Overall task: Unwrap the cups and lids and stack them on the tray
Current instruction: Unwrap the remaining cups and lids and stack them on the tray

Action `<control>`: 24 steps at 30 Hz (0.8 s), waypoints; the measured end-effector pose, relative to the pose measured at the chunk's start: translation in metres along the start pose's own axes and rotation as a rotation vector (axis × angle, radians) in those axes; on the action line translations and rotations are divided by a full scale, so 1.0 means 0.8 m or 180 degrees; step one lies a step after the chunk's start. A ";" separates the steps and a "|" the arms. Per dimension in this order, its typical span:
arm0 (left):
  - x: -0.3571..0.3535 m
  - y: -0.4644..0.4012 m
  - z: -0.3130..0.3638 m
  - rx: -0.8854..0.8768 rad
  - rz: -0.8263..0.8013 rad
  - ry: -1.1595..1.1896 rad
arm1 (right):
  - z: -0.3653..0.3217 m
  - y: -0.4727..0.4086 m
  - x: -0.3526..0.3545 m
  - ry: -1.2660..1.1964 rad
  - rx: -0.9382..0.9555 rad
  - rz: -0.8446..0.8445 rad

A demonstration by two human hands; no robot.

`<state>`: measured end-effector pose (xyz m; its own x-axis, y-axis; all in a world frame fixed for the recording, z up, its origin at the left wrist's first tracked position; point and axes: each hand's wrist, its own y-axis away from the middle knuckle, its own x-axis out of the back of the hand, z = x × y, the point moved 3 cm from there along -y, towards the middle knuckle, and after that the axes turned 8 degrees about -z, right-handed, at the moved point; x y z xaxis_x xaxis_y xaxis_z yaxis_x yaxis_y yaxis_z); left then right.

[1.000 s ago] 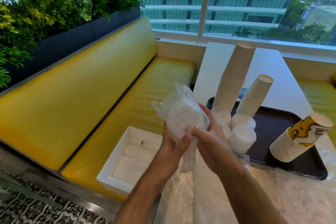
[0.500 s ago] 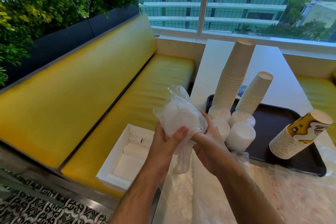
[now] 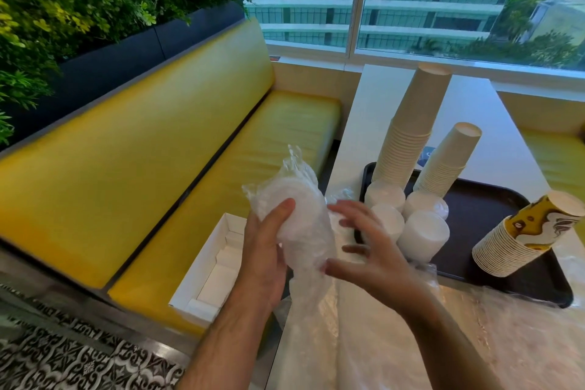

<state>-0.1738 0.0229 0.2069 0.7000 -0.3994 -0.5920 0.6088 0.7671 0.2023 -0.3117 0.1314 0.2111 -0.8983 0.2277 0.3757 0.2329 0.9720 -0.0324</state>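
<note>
My left hand (image 3: 264, 258) grips a stack of white lids still inside its clear plastic wrap (image 3: 300, 218), held up over the table's left edge. My right hand (image 3: 370, 255) hovers just right of the wrap with fingers spread, its thumb near the plastic. On the dark tray (image 3: 493, 231) stand two tall stacks of plain paper cups (image 3: 408, 133) (image 3: 446, 165), several stacks of white lids (image 3: 421, 234), and a leaning stack of yellow-patterned cups (image 3: 522, 241).
Loose clear plastic wrap (image 3: 395, 336) covers the near part of the white table (image 3: 493, 123). An open white cardboard box (image 3: 212, 266) lies on the yellow bench (image 3: 190, 168) to the left. A planter runs behind the bench; a window is at the far end.
My right hand has let go of the wrap and opened, moving slightly right. My left hand has shifted its grip higher on the wrapped lids.
</note>
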 end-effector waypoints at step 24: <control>0.003 -0.004 -0.016 0.0780 0.0189 0.0196 | -0.035 0.003 -0.046 0.0129 0.0877 0.0501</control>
<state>-0.1788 0.0259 0.1945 0.7177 -0.3201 -0.6184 0.6448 0.6408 0.4166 -0.2681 0.1235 0.2231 -0.8425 0.3793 0.3826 0.2530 0.9055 -0.3406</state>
